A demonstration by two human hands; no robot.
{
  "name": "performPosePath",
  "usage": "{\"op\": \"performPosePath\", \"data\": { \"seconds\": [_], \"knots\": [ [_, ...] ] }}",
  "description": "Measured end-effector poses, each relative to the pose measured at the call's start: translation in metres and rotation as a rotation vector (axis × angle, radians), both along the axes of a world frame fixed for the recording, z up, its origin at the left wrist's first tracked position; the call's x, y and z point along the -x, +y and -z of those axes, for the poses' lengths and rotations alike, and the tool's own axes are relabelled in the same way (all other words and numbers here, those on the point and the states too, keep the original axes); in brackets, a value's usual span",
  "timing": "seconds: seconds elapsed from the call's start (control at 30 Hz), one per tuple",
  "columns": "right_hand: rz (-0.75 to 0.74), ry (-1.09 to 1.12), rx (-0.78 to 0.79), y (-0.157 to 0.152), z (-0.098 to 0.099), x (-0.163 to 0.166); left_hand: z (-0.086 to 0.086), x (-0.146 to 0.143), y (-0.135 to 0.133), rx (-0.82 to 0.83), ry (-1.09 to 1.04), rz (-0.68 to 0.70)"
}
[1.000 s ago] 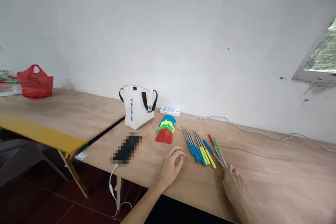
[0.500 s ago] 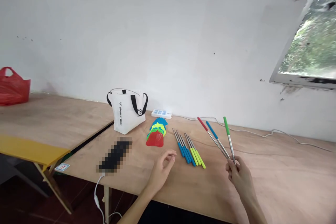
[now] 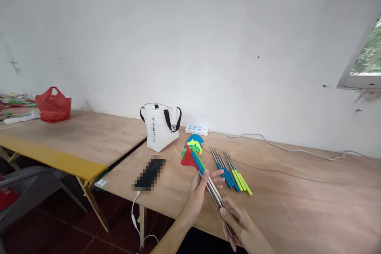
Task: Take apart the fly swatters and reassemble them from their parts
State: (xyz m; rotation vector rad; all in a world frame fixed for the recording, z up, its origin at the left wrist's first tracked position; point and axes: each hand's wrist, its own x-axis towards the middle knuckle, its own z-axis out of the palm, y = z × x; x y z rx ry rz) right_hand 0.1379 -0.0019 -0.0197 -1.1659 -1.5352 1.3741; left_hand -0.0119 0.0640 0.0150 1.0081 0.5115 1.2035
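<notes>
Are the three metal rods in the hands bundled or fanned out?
Bundled: their red, blue and green handles sit close together, and their metal shafts run nearly parallel from left hand to right hand.

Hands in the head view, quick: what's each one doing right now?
Left hand: loosely holding the metal rods near their coloured handles, some fingers spread.
Right hand: closed around the rods' bare metal ends.

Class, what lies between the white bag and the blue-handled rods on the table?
Overlapping coloured pieces, partly hidden by the held rods, as the head view shows.
</notes>
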Motion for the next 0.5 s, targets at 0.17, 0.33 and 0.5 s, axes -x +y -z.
{"op": "performPosePath", "data": {
  "seconds": [0.17, 0.33, 0.5],
  "knots": [
    [0.044, 0.025, 0.013, -0.002, -0.006, 0.011, -0.001, -0.004, -0.002, -0.045, 0.061, -0.030],
    [0.117, 0.042, -0.083, -0.001, 0.000, 0.020, 0.001, -0.005, -0.005, -0.110, 0.130, 0.074],
    [0.258, -0.036, -0.333, 0.009, 0.009, 0.021, -0.010, 0.002, -0.016, -0.220, 0.225, 0.156]
  ]
}}
